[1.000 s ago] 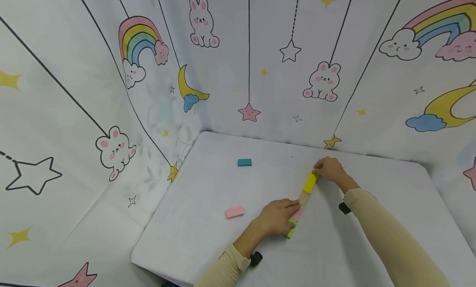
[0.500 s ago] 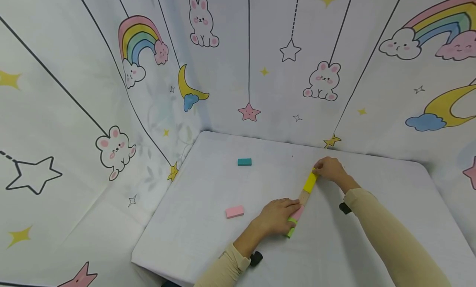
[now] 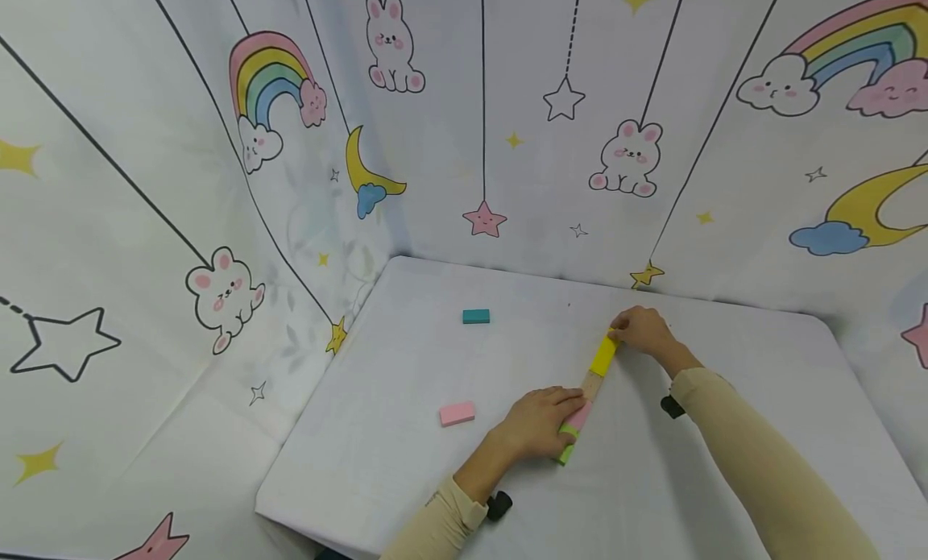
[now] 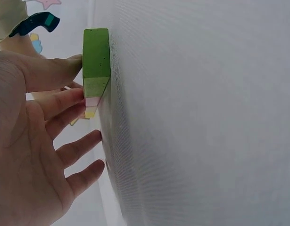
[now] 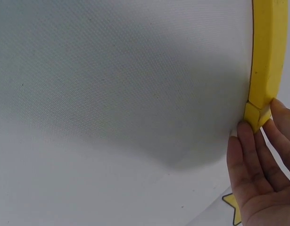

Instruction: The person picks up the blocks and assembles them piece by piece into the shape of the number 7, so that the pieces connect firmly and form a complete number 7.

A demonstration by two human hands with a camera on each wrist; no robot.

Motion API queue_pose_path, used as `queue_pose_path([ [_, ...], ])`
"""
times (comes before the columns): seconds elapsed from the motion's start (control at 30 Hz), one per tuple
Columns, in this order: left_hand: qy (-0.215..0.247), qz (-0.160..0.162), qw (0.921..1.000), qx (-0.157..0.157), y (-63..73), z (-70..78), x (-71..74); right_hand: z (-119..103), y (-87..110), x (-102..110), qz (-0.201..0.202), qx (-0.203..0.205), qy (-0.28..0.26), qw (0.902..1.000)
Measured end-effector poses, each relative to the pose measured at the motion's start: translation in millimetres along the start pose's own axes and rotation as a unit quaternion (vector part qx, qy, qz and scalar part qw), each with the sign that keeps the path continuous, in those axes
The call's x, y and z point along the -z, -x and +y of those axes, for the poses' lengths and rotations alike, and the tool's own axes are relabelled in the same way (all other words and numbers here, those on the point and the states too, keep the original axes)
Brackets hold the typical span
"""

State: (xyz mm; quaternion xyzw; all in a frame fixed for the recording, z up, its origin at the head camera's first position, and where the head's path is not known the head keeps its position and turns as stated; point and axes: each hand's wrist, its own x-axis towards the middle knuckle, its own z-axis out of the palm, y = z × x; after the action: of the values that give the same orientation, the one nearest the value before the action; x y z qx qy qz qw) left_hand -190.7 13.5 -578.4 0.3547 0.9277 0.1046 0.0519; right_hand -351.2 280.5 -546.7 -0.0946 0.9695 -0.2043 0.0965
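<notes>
A slanting row of small blocks lies on the white cloth: a green block (image 3: 564, 454) nearest, then a pink block (image 3: 578, 418), a bare-wood block (image 3: 591, 386) and a yellow block (image 3: 604, 355). My left hand (image 3: 540, 423) lies along the row's left side. Its thumb touches the green block's side in the left wrist view, with fairly straight fingers spread further along. At the far end, my right hand (image 3: 642, 332) pinches a yellow end piece (image 5: 252, 117) between thumb and fingertips; a seam parts this piece from the long yellow one. The right fingers partly hide it.
A teal block (image 3: 476, 317) lies at the back left of the table (image 3: 391, 367). Closer in, a loose pink block (image 3: 457, 414) sits left of my left hand. Behind the table hangs a white curtain (image 3: 536, 165) printed with rabbits, stars and rainbows.
</notes>
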Motion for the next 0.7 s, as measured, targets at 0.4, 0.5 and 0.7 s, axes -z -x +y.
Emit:
queue_pose_path([
  [0.4,0.008,0.007,0.9999,-0.004,1.6,-0.6,-1.7,1.4,-0.1,-0.6,0.001,0.003,-0.001,1.0000],
  [0.5,0.010,0.007,0.9999,-0.004,1.3,-0.6,-2.7,1.4,-0.1,-0.8,0.002,0.000,-0.002,1.0000],
  [0.7,0.011,0.006,0.9999,-0.006,2.0,-0.6,-3.3,-3.2,2.4,0.9,-0.001,-0.005,-0.002,1.0000],
])
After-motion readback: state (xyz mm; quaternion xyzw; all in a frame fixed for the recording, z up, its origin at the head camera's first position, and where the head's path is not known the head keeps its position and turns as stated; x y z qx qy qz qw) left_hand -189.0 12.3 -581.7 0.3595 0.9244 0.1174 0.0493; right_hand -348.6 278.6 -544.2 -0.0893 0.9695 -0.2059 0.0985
